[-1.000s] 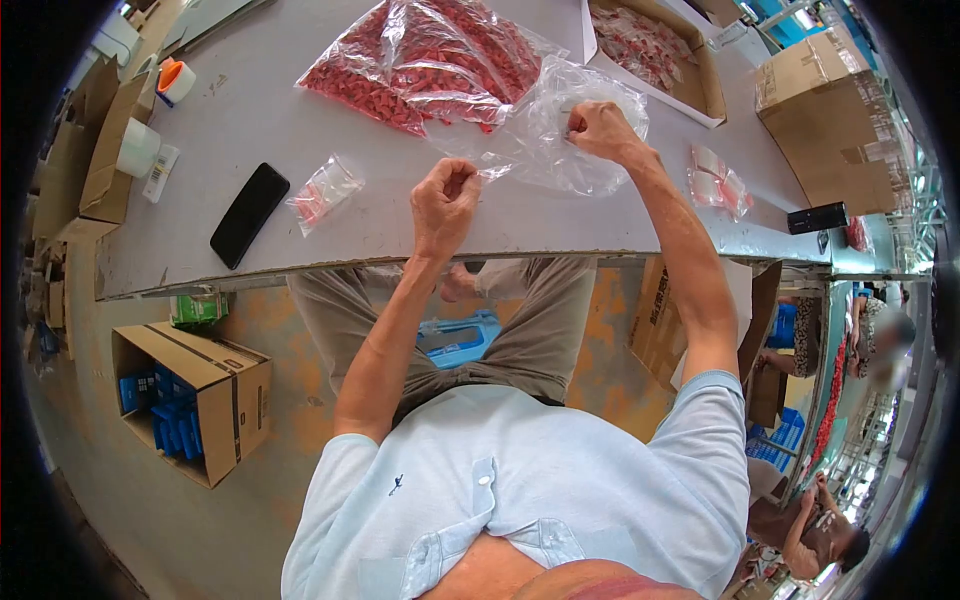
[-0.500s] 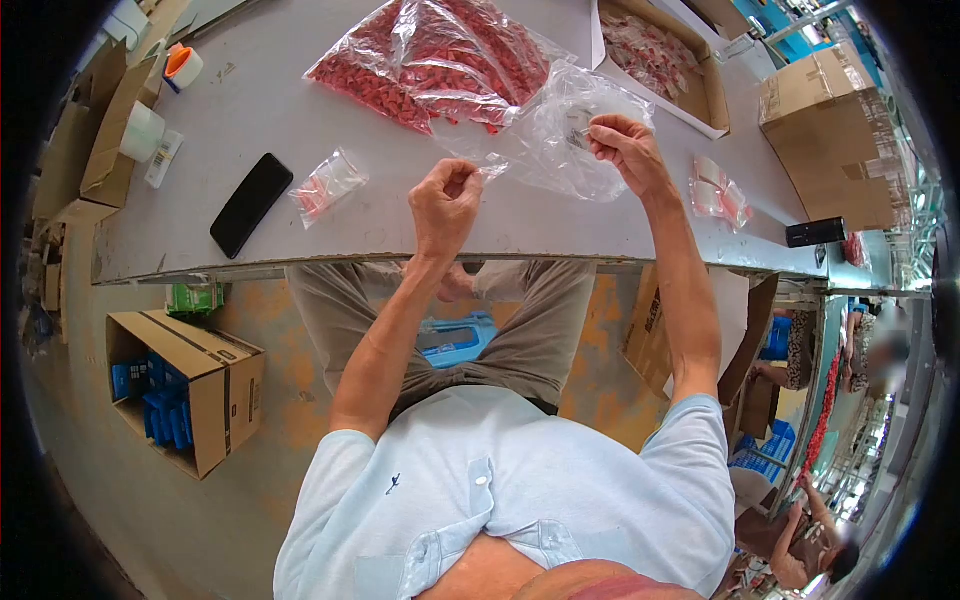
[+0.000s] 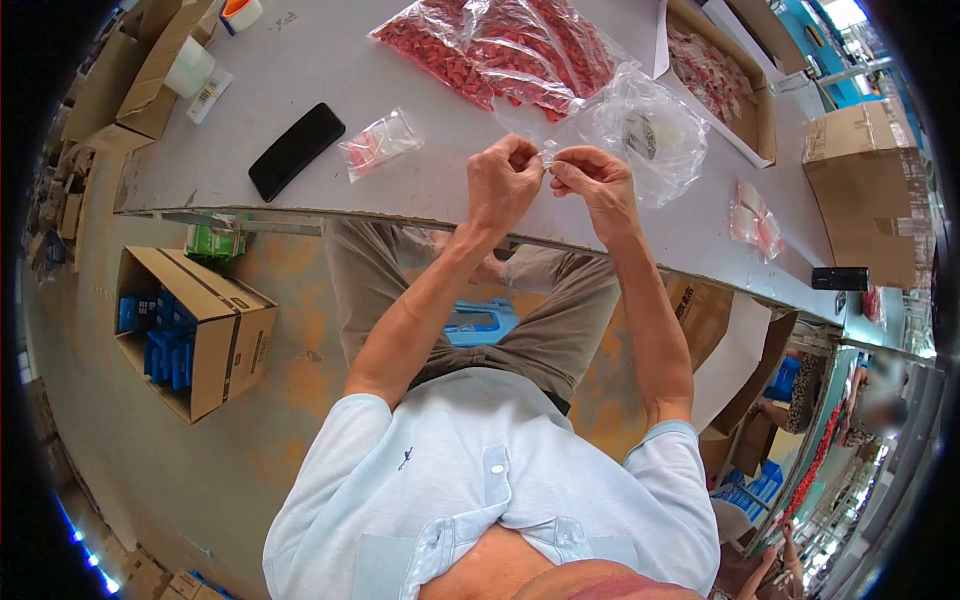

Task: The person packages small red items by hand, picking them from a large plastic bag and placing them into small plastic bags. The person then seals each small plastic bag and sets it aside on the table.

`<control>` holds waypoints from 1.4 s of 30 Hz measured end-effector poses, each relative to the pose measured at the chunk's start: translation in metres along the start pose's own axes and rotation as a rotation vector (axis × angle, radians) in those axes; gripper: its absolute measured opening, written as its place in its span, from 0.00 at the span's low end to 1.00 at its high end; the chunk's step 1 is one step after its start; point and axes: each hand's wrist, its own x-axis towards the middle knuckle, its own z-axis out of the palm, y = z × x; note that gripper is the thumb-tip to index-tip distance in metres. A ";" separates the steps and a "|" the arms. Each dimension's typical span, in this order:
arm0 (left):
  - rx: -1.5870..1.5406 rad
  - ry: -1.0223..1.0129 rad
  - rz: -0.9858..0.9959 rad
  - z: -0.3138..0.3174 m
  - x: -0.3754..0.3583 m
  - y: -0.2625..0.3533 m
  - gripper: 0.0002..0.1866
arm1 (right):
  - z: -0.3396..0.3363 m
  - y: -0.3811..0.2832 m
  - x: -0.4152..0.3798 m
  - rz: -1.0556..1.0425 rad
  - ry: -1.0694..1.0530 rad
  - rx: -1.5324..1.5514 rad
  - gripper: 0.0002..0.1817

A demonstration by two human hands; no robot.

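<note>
My left hand (image 3: 503, 187) and my right hand (image 3: 596, 190) are close together above the table's front edge, fingertips almost meeting. A small piece of clear plastic (image 3: 547, 160) shows between them, pinched in my left fingers. My right fingers are pressed together too; what they hold is too small to make out. Just behind the hands lies a crumpled clear bag (image 3: 655, 135) with a pale round patch. Beyond it is a large clear bag of red pieces (image 3: 500, 50). A small packet with red and white contents (image 3: 380, 143) lies left of my left hand.
A black phone (image 3: 297, 151) lies on the table (image 3: 250, 85) at left, near a tape roll (image 3: 240, 12). At right are an open box of packets (image 3: 765, 125), another packet (image 3: 755, 221), a black cylinder (image 3: 840, 278) and a closed carton (image 3: 865, 190). Co-workers are at far right.
My hands have come together from apart, the right one moving left to the plastic piece at my left hand. The camera view has shifted, so the table items appear farther right.
</note>
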 end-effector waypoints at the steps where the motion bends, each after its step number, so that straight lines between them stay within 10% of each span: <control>1: -0.001 0.001 -0.001 -0.001 0.000 0.001 0.06 | 0.003 0.000 0.000 -0.041 0.024 -0.068 0.09; 12: -0.028 -0.030 0.008 -0.001 -0.008 0.004 0.06 | 0.015 0.001 0.002 -0.205 0.146 -0.549 0.07; 22: 0.045 -0.047 0.200 0.006 -0.017 0.000 0.05 | -0.003 -0.009 0.005 0.076 0.120 -0.431 0.13; 36: -0.453 -0.121 -0.237 -0.022 0.003 -0.006 0.06 | -0.007 -0.008 -0.001 0.009 0.152 -0.162 0.10; 42: -0.758 -0.162 -0.430 -0.071 0.026 -0.029 0.05 | 0.014 -0.015 0.034 -0.232 0.067 -0.833 0.09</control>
